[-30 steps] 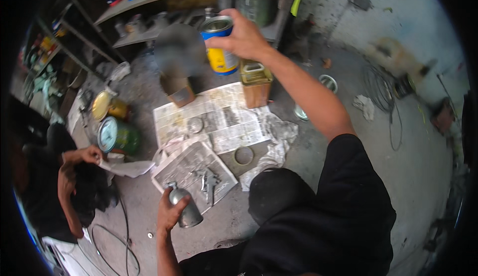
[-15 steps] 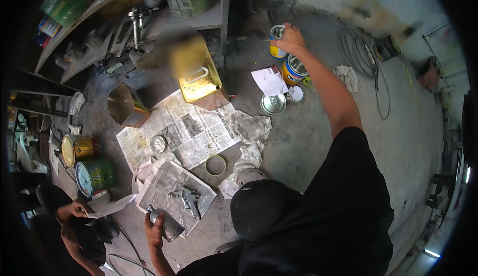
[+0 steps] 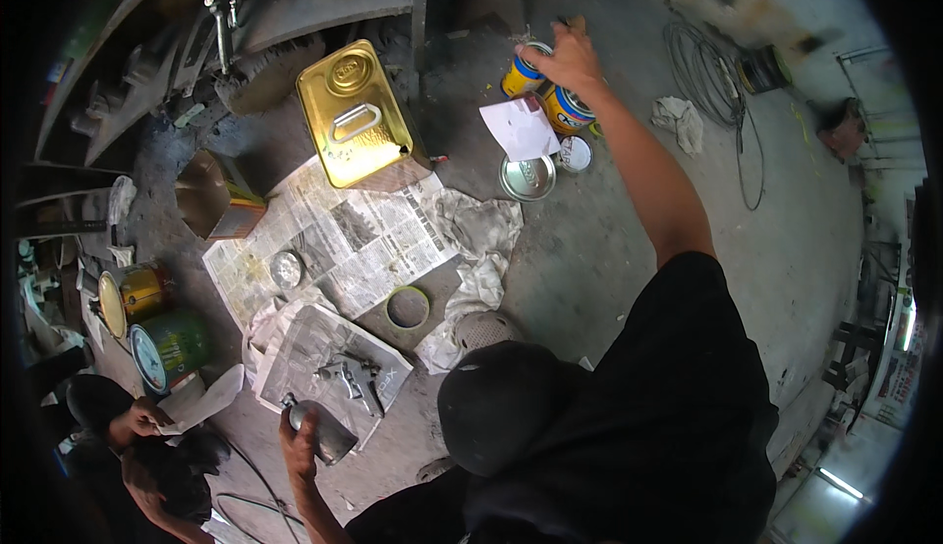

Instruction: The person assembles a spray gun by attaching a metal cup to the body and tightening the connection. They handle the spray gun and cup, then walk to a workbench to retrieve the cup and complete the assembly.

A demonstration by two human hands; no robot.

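Right hand (image 3: 575, 58) of the wearer stretches far out to the top of my view, its thumb angled over the nearer rim of a blue-and-yellow can (image 3: 521, 81) and its fingers partly spread; from here I cannot tell whether it touches the can. A second can (image 3: 573, 117) stands just beside the first, below the palm, with a sheet of paper (image 3: 521, 132) in front of both. Near that paper I see a silver tin (image 3: 527, 183) and a small pot (image 3: 576, 156). Low in my view, the left hand (image 3: 303, 438) is curled around a grey metal cup (image 3: 334, 436), which tilts with its narrow neck up and to the left. Close by, a spray gun (image 3: 356, 379) lies on a newspaper-covered board (image 3: 305, 353). Above it I find a ring of tape (image 3: 388, 305) beside a crumpled rag (image 3: 481, 284), and a spread newspaper (image 3: 393, 249) with a gold canister (image 3: 365, 151) at its far edge. At my left, a co-worker's hand (image 3: 145, 414) holds a white sheet (image 3: 211, 402), near a green bucket (image 3: 179, 346).
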